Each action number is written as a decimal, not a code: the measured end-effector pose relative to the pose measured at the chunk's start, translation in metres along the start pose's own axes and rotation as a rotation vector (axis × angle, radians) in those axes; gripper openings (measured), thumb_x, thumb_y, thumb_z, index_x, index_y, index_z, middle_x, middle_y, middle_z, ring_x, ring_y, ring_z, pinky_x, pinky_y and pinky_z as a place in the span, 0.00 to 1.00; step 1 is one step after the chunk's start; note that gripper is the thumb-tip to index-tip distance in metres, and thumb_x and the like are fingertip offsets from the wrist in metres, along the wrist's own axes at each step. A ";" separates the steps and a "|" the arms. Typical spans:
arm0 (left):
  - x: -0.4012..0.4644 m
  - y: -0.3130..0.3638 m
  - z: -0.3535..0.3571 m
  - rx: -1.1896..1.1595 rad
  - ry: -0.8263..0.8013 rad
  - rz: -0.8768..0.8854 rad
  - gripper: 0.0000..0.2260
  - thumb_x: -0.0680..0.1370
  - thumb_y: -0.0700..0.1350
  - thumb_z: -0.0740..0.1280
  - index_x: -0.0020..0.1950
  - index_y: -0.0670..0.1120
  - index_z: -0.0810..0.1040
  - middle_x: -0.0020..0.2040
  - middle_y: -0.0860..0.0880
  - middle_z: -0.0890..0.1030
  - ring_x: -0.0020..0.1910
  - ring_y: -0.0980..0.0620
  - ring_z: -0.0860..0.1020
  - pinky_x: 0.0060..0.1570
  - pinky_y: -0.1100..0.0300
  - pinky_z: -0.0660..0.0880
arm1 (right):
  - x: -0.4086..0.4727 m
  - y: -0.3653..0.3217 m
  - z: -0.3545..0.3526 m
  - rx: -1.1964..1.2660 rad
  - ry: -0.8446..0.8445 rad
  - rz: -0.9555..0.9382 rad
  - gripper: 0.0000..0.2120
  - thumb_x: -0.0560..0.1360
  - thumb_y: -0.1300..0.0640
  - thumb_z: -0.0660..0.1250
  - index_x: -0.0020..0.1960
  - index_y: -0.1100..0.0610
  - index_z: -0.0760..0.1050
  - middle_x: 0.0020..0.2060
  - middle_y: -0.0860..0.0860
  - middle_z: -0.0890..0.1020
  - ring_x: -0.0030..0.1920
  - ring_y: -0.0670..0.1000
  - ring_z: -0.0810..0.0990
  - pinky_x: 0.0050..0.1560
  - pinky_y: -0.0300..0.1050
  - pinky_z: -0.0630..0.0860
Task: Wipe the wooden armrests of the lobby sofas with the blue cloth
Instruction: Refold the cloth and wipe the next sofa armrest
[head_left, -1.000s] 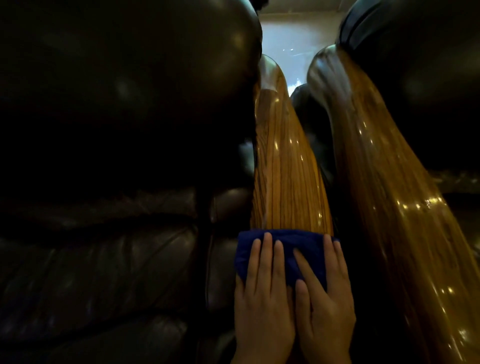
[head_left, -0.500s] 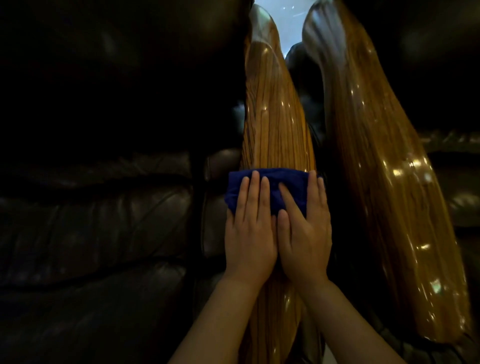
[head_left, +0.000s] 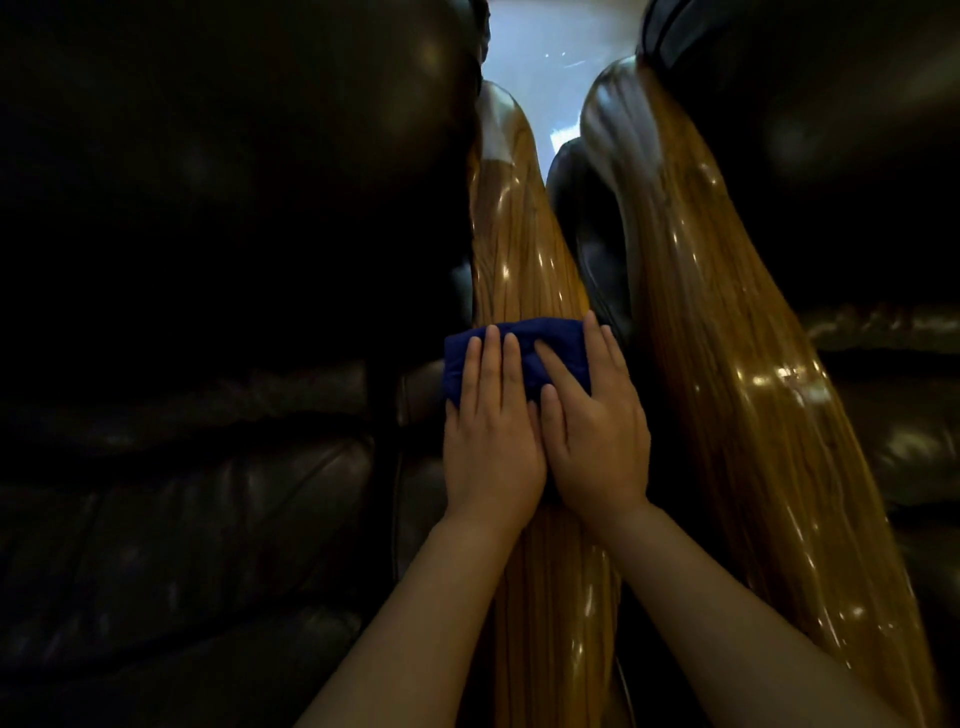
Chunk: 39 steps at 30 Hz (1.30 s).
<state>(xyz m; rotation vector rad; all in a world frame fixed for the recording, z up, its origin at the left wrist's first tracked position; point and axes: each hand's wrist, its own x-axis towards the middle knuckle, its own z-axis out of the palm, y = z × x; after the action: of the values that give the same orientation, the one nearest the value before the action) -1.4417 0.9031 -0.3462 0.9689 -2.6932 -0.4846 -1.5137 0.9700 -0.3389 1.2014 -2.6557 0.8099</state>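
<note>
Both hands, left hand (head_left: 491, 441) and right hand (head_left: 597, 436), fingers straight and pressed flat on the blue cloth (head_left: 524, 353), have pushed it farther up the left armrest (head_left: 519, 249); the upper stretch remains unwiped.

there is one view only — a wide-angle camera worn on the person's head, looking forward and steeply down along the length of a wooden armrest (head_left: 524, 270). it sits close: both forearms enter from the bottom edge and the hands (head_left: 545, 431) lie near the middle of the picture, pressed flat on a blue cloth (head_left: 524, 345). the lens bends the scene, so a second armrest (head_left: 727, 338) on the right sweeps outward toward the lower corner. dark leather sofa cushions (head_left: 208, 260) fill the left half and the upper right — a pale strip of floor (head_left: 535, 62) shows at the top between the two sofas. the right armrest is blurred.
</note>
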 end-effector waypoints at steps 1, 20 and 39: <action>0.012 0.000 0.000 0.002 -0.002 0.001 0.25 0.78 0.52 0.40 0.73 0.46 0.40 0.76 0.47 0.44 0.74 0.52 0.41 0.69 0.54 0.48 | 0.012 0.001 0.000 0.002 -0.005 -0.001 0.21 0.79 0.49 0.49 0.69 0.52 0.67 0.73 0.58 0.60 0.74 0.57 0.57 0.70 0.55 0.62; 0.249 -0.018 -0.004 -0.050 0.031 -0.029 0.26 0.81 0.47 0.52 0.75 0.50 0.43 0.77 0.47 0.44 0.75 0.48 0.42 0.71 0.49 0.53 | 0.247 0.020 0.056 0.096 -0.130 0.111 0.22 0.79 0.49 0.50 0.72 0.43 0.56 0.76 0.54 0.52 0.74 0.54 0.52 0.68 0.58 0.59; 0.005 -0.008 -0.011 -0.029 -0.063 0.020 0.29 0.79 0.49 0.56 0.75 0.50 0.44 0.77 0.47 0.42 0.74 0.49 0.39 0.70 0.47 0.54 | 0.005 -0.014 -0.006 -0.009 -0.065 0.040 0.21 0.77 0.52 0.56 0.70 0.50 0.64 0.73 0.58 0.60 0.73 0.61 0.55 0.72 0.57 0.56</action>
<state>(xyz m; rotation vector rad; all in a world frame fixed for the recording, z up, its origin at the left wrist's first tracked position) -1.4369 0.8919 -0.3383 0.9335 -2.7413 -0.5572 -1.5073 0.9620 -0.3264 1.1958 -2.7403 0.7771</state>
